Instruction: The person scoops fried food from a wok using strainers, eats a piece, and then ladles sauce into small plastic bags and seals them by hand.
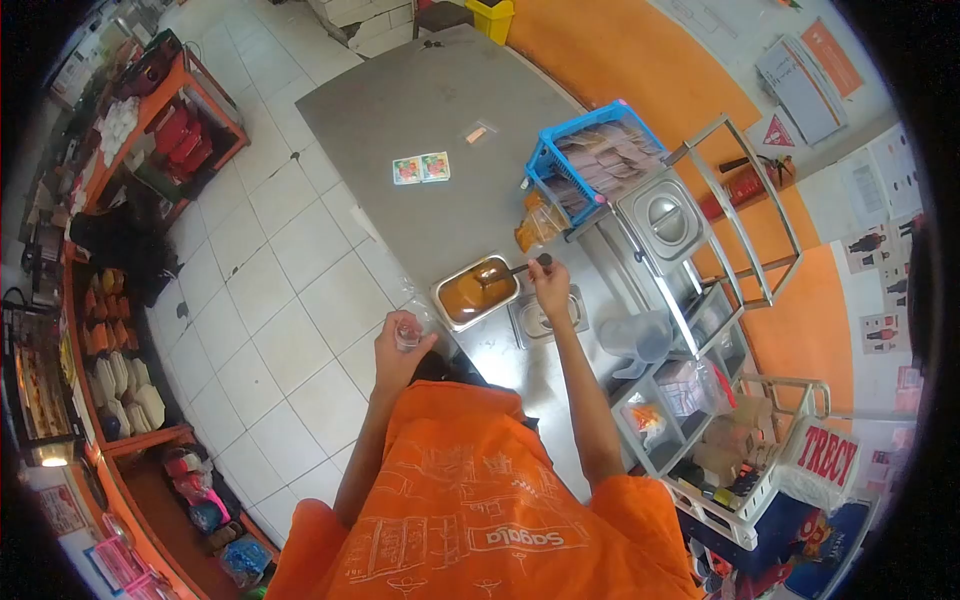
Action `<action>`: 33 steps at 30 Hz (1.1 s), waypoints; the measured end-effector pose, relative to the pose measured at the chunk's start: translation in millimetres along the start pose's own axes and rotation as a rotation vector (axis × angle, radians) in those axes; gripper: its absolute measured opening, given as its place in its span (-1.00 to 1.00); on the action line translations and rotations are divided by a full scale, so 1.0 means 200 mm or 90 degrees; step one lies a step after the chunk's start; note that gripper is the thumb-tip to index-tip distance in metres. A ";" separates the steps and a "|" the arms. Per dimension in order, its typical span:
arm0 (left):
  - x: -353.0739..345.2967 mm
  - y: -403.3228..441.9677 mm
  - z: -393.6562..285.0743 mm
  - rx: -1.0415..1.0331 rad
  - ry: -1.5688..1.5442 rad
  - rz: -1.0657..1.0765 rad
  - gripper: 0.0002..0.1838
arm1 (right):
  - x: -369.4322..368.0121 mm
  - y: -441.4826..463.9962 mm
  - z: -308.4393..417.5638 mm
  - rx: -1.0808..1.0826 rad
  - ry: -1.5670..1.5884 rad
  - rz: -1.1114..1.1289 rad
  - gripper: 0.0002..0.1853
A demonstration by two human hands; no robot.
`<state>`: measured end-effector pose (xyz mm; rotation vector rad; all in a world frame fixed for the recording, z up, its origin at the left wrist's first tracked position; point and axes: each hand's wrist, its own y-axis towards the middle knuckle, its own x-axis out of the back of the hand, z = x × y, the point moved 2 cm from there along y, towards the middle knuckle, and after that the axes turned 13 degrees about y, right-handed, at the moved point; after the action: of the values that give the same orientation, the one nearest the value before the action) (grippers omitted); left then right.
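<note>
My right hand (550,288) grips the dark handle of a ladle (515,270), whose far end dips into brown sauce. The sauce (470,296) lies in a rectangular steel pan (461,324) at the near edge of the metal table. In my left hand (399,352) is a small clear plastic cup (407,333), held to the left of the pan and apart from it. What the cup contains is too small to make out. A steel lid (566,303) lies partly under my right wrist. Thin clear plastic (422,305) sits by the pan's left side.
On the steel table (400,100) lie two printed cards (421,168) and a small packet (480,133). A blue basket (545,160) of packets, a bag of orange stuff (540,222), a jug (640,338) and a metal rack (745,215) stand to the right.
</note>
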<state>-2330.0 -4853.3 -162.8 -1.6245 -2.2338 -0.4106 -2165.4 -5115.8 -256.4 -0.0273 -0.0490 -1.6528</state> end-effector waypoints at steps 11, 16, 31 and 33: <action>-0.08 -0.03 0.18 0.018 0.120 0.004 -0.65 | -0.03 -0.12 -0.12 -0.223 0.145 0.018 -0.80; -0.12 -0.01 0.23 -0.012 0.118 -0.021 -0.66 | 0.03 -0.16 -0.07 -0.281 0.248 -0.037 -0.78; -0.18 0.01 0.28 -0.014 0.142 -0.037 -0.47 | 0.10 -0.21 -0.23 -0.328 0.450 -0.103 -0.74; -0.18 0.00 0.28 -0.008 0.157 -0.032 -0.49 | 0.10 -0.21 -0.23 -0.339 0.441 -0.113 -0.76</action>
<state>-2326.1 -4859.8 -229.5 -1.4392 -2.0947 -0.6050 -2207.4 -5134.3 -302.1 0.1480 0.9350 -1.7300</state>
